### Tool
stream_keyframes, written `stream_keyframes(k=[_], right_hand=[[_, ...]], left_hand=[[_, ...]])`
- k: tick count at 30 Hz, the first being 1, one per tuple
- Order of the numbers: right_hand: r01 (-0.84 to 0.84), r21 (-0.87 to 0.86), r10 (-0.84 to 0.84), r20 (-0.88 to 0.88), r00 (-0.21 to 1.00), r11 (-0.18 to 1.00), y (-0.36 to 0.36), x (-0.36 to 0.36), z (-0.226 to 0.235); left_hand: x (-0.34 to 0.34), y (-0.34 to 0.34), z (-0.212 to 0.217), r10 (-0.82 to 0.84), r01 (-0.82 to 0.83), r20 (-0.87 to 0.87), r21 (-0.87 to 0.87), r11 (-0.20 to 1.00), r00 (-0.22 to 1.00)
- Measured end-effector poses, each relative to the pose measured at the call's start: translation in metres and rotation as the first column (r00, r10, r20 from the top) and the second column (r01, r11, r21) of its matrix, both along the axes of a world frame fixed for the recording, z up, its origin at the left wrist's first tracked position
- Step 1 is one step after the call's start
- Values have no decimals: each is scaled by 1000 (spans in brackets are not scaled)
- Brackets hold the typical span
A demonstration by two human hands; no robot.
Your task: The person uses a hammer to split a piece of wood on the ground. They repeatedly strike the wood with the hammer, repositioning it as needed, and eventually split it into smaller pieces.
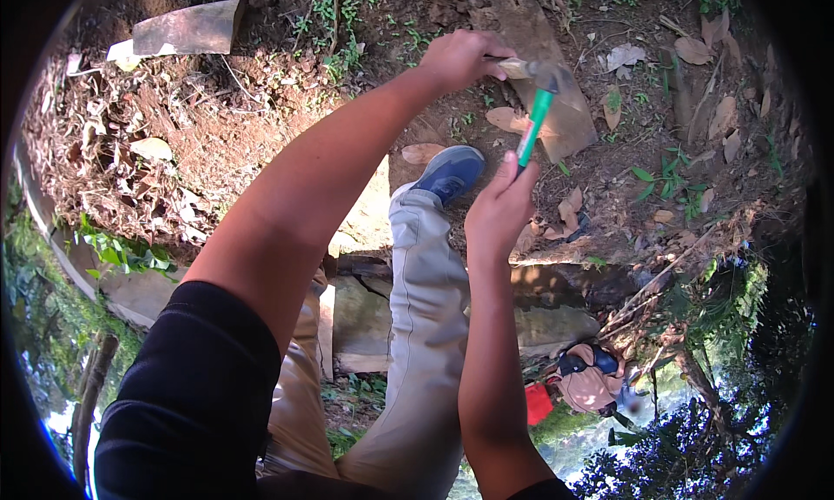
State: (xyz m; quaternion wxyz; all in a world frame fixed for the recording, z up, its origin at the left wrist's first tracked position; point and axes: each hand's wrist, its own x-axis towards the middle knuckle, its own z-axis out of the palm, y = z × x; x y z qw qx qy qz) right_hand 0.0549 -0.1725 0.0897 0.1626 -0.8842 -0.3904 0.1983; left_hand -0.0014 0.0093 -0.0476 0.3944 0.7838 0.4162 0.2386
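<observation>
My right hand [501, 206] is wrapped round the grip of a hammer [536, 118] with a bright green and black handle. The dark metal hammer head is raised toward my left hand [467, 59], right beside a short pale wooden piece [514, 67]. That piece sticks out from between the closed fingers of my left hand; whether the head touches it I cannot tell. Under both lies a flat brown plank [569, 122] on the soil. Part of the wooden piece is hidden by my fingers.
My blue shoe [453, 172] stands on the dirt close to the plank. Dry leaves [721, 118] and small green plants [673, 180] lie around. A curved board [187, 29] rests at the far left. Behind, a stone ledge [360, 317] runs across; another person [591, 383] is at lower right.
</observation>
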Motion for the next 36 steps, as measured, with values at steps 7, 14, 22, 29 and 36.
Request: stream_keyframes(k=[7, 14, 22, 29, 36], right_hand=[[167, 147, -141, -172, 975, 975, 10, -5, 42], [-2, -52, -1, -51, 999, 999, 18, -1, 5], [12, 22, -12, 14, 1000, 1000, 7, -9, 4], [101, 98, -78, -219, 973, 990, 14, 4, 42], [-26, -88, 24, -18, 1000, 996, 7, 0, -6]], left_hand=[[0, 1, -1, 7, -8, -29, -23, 1000, 1000], [0, 2, -1, 21, -26, -57, -84, 996, 998], [-1, 5, 5, -20, 15, -60, -72, 997, 998], [0, 3, 1, 7, -18, -96, -122, 992, 995], [2, 3, 1, 16, -23, -95, -68, 997, 995]])
